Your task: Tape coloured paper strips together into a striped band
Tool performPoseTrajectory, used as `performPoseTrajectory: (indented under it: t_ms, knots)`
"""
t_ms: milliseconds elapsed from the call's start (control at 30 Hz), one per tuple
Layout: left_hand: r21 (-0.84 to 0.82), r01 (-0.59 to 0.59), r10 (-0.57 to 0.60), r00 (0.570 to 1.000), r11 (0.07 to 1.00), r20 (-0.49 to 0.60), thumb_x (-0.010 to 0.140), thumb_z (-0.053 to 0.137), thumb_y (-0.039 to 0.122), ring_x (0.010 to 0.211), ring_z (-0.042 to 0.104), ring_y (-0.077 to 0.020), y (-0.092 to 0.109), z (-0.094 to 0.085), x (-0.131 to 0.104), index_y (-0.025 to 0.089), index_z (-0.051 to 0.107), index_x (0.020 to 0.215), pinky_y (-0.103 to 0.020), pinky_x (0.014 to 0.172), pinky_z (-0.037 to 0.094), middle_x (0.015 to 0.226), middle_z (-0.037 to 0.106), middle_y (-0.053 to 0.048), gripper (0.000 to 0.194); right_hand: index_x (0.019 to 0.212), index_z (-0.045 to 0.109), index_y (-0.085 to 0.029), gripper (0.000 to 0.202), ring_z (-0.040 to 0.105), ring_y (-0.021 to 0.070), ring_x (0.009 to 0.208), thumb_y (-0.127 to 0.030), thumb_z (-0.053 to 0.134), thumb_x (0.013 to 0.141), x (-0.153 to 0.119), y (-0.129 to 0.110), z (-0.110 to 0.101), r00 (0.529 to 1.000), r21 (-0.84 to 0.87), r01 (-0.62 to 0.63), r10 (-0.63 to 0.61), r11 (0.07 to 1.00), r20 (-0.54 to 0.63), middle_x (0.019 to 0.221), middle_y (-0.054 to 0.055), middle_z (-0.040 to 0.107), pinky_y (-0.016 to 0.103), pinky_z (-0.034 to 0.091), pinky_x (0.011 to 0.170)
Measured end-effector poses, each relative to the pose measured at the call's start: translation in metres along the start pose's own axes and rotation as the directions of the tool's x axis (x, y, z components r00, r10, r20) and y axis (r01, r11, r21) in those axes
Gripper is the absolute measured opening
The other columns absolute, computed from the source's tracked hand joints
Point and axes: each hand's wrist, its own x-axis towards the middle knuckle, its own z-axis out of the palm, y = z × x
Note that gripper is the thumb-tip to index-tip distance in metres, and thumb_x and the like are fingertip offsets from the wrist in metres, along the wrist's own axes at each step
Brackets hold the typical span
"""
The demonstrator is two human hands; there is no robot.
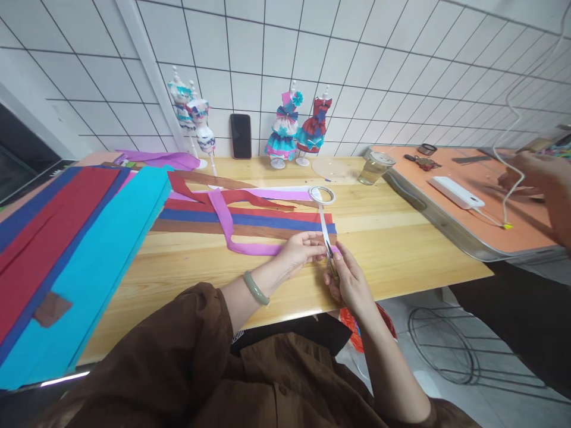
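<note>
My left hand (298, 252), a green bangle on its wrist, pinches the lower end of a white strip of tape (325, 221) over the table's front part. That strip runs back to a tape roll (322, 195) lying on the wood. In my right hand (350, 274) is a pair of scissors (331, 261), its blades at the tape close to my left fingertips. Whether the blades touch the tape is hard to see. A pink crepe paper strip (250, 248) passes under my left hand. Red, blue (259, 222) and brown strips lie just behind.
Crepe paper sheets (120, 214) are piled at the left. Small dressed mannequins (282, 132), a phone (241, 137) and a cup (377, 167) stand along the back. At the right, another person's hand (530, 172) is above an orange table (495, 232) with a white glue gun or similar device (457, 192).
</note>
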Motion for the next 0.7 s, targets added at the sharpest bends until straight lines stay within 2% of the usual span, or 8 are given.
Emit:
performPoseTrajectory:
  t_ms: [300,700]
  knots:
    - [-0.001,0.018,-0.018,1.0,1.0,0.005,0.069,0.066,0.003,0.068,0.061,-0.0105,-0.0026,-0.0004,-0.0002,0.012,0.059,0.096,-0.028,0.07,0.047,0.075,0.063,-0.003,0.029,0.143,0.018,-0.021,0.081,0.031,0.006,0.029,-0.062,0.046,0.079,0.0011,0.0009,0.0029,0.999,-0.017,0.029,-0.029,0.999,-0.025,0.049,-0.006,0.049,0.017,0.023,0.029]
    - [0.003,0.034,-0.034,0.999,0.999,-0.005,0.068,0.067,0.003,0.063,0.06,-0.0098,-0.005,-0.0015,0.0025,0.011,0.06,0.097,-0.027,0.068,0.047,0.072,0.063,-0.003,0.031,0.141,0.025,-0.019,0.078,0.026,0.0064,0.035,-0.061,0.047,0.079,0.0054,0.005,0.0085,0.995,0.002,0.061,-0.061,0.998,-0.075,0.049,-0.008,0.035,0.019,0.02,0.033]
